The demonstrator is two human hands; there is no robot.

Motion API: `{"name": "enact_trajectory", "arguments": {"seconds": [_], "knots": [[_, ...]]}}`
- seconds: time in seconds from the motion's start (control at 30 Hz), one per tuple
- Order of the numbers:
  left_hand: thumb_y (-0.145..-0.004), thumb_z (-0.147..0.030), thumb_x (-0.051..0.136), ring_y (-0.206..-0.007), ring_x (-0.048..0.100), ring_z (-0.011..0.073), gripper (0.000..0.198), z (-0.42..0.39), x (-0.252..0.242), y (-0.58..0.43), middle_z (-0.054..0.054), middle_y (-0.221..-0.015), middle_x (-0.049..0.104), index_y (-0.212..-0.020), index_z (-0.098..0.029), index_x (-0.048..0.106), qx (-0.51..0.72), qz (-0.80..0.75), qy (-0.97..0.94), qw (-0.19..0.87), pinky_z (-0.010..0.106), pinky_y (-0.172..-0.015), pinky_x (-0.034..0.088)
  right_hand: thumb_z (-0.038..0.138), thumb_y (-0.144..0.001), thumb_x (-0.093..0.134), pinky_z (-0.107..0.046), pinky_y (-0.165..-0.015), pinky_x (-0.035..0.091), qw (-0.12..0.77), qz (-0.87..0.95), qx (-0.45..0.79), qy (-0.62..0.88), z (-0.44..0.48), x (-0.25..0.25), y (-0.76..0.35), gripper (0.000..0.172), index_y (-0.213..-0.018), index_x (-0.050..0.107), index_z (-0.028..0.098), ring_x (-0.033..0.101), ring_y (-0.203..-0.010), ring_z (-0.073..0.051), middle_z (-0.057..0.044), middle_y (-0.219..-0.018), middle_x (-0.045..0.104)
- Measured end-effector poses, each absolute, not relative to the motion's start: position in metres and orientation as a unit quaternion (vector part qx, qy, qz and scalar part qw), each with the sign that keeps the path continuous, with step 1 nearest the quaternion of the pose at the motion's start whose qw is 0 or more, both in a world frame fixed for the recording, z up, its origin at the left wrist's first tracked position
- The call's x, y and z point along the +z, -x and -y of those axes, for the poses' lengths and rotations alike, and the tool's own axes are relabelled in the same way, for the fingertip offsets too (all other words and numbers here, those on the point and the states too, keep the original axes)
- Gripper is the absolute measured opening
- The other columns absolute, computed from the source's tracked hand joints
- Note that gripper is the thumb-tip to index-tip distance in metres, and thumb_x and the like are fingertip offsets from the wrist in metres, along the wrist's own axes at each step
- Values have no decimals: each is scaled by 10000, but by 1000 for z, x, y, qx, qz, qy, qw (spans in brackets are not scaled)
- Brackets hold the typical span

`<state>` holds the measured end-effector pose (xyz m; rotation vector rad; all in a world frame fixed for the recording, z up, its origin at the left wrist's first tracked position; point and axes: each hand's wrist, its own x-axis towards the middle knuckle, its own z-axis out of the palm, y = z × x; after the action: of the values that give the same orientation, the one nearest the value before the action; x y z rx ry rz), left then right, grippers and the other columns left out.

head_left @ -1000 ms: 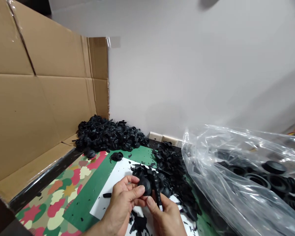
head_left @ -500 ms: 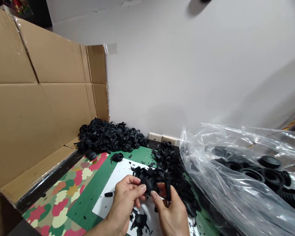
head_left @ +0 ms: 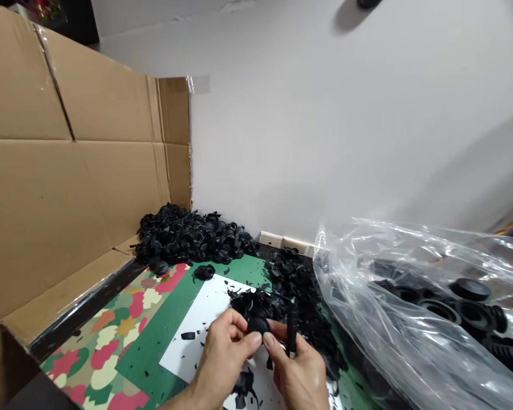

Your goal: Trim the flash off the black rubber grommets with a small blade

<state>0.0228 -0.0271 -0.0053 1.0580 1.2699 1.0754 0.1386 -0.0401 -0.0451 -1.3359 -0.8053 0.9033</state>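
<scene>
The round black piece (head_left: 257, 326) looks like moulded rubber, matt and smooth, while the black offcuts (head_left: 297, 285) beside it are the same dull stuff, rough at their cut edges. Brown corrugated cardboard (head_left: 68, 193) looks matt and papery (its corner glossy with clear tape (head_left: 199, 84)), the clear plastic bag (head_left: 380, 285) shines, and the white paper sheet (head_left: 200, 324) looks smooth.

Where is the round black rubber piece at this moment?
In the head view, the round black rubber piece sits between the left hand and right hand, above the white sheet and beside black scraps.
</scene>
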Motion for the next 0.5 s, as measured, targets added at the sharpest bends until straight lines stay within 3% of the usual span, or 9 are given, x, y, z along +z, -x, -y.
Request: {"name": "enact_trajectory", "arguments": {"seconds": [0.13, 0.27, 0.37, 0.5], "knots": [[-718, -217, 666, -485, 526, 147, 129, 25, 3, -10, -29, -487, 580, -618, -197, 587, 375, -556, -596, 441, 224, -482, 356, 455, -592, 788, -283, -447, 431, 631, 321, 458, 537, 36, -59, -143, 367, -802, 736, 159, 600, -502, -200, -25, -569, 654], [-779, -147, 616, -628, 587, 173, 132, 25, 9, -3, 21, -672, 647, -699, -214, 697, 398, -499, -719, 274, 243, -590, 416, 504, -583, 797, -277, -410, 418, 626, 321, 514, 491, 33, -66, -140, 394, -751, 728, 155, 564, -437, -189, 22, -423, 518], [-838, -104, 539, -729, 627, 195, 232, 23, 9, -4, 72, -807, 676, -835, -217, 741, 379, -432, -786, 229, 250, -654, 446, 517, -598, 793, -277, -395, 420, 623, 320, 527, 481, 34, -66, -141, 390, -734, 732, 156, 556, -416, -193, 50, -355, 427], [-876, -115, 498, -703, 628, 206, 259, 20, 8, -8, 94, -788, 675, -856, -201, 742, 355, -421, -809, 204, 265, -631, 444, 485, -582, 812, -270, -385, 421, 622, 316, 527, 485, 34, -68, -144, 389, -778, 740, 157, 576, -437, -195, 23, -407, 512]]}}
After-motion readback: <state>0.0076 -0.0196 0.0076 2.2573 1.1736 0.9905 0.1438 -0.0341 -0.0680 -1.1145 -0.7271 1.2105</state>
